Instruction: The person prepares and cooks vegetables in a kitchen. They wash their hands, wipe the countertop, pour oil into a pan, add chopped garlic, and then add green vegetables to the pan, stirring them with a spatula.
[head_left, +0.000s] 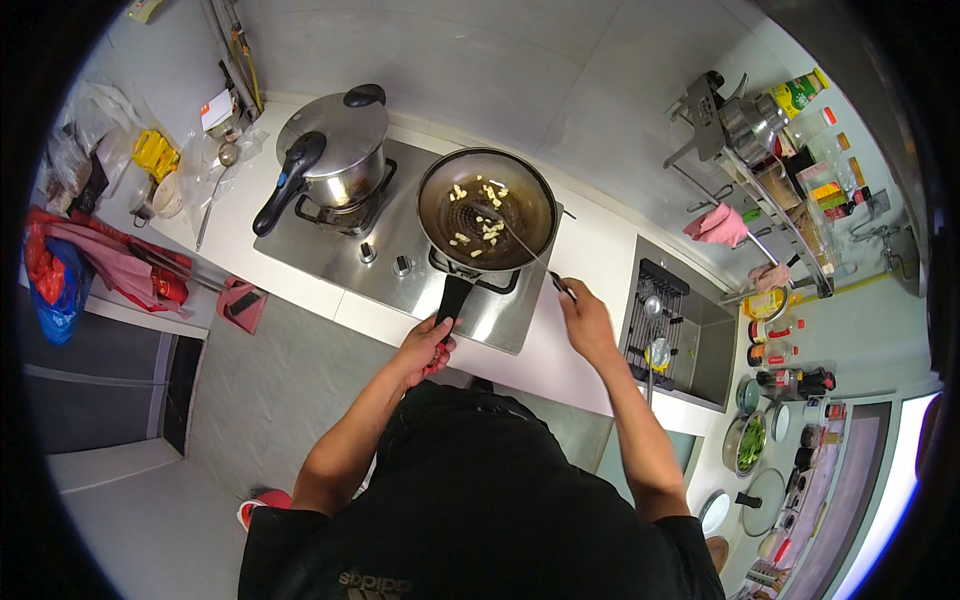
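Note:
A dark wok (450, 202) stands tilted over the right burner of the steel gas stove (420, 281). Several pale pieces of chopped food, perhaps garlic (493, 196), lie scattered in its oily bowl. My left hand (426, 349) grips the black wok handle (454, 298) at its near end. In my right hand (587, 319) is the dark handle of a thin metal cooking utensil (529, 250). Its shaft reaches over the wok's right rim, and its tip rests among the pale pieces. The exact shape of that tip is hard to make out.
A lidded pressure cooker (341, 161) sits on the left burner, its long handle jutting toward me. To the right is a sink (705, 352) with a black rack (660, 300). Farther right stand a bowl of green leaves (750, 446) and a glass lid (763, 501). A ladle (217, 184) lies at left.

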